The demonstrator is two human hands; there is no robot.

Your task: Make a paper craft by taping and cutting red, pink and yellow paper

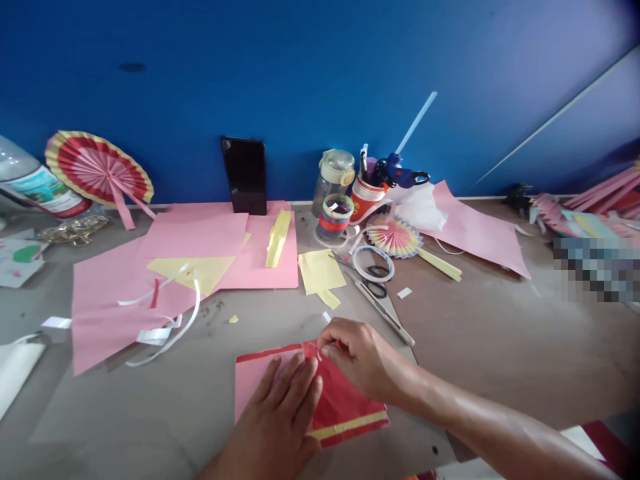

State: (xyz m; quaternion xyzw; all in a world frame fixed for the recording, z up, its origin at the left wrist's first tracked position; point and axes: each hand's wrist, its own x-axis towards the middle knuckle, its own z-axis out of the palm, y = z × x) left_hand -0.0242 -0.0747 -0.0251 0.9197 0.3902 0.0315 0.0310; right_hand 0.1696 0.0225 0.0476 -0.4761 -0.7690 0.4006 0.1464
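Red-and-pink paper (350, 390) is lying near the front edge of the desk (130, 413), the left hand (280, 420) resting spread on it, the right hand (357, 350) pinching a thin white strip (321, 355).

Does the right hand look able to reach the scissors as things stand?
Probably yes: the scissors lie a little beyond the right hand, but the knife lies between and the tape roll overlaps their handles.

Bare left hand (275, 427), bare right hand (367, 357), slim fingers (303, 381), bare right forearm (470, 413)
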